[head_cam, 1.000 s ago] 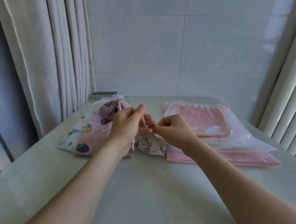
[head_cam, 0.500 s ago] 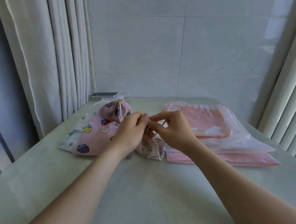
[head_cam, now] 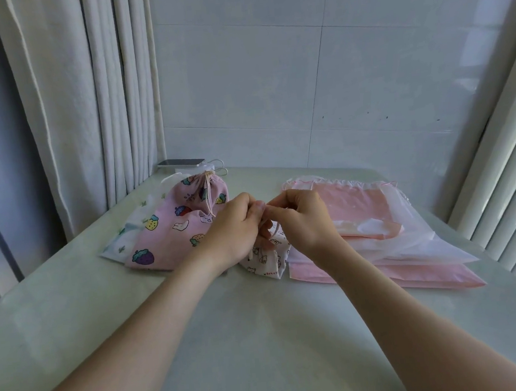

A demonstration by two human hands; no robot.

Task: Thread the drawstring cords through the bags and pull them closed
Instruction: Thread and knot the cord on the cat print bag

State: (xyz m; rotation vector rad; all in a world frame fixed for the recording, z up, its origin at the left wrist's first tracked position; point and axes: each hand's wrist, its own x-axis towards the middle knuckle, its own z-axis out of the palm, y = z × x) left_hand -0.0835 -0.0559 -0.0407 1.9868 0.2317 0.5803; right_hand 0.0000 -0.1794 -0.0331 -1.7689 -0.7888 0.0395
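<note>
A: Biggest first?
B: Table (head_cam: 232,339), pale green. Curtain (head_cam: 84,101) far left of the bear-print bag (head_cam: 266,260).
A: The bags?
B: Stack of pink plastic bags (head_cam: 361,204) just right of the bear-print bag, touching it. Pink fruit-print bag (head_cam: 172,232) just left of it, mouth cinched and tied. White leaf-print bag (head_cam: 128,239) further left, partly under the fruit one.
A: And the bear-print bag itself?
B: Small and white, lying mid-table under both hands.
A: Hands?
B: Left hand (head_cam: 234,229) and right hand (head_cam: 303,219) are directly over it, fingers curled and tips meeting. Both pinch the cord (head_cam: 274,230) at its mouth; the left's grip is mostly hidden.
A: Smallest?
B: Phone (head_cam: 181,162) well behind it, at the wall.
</note>
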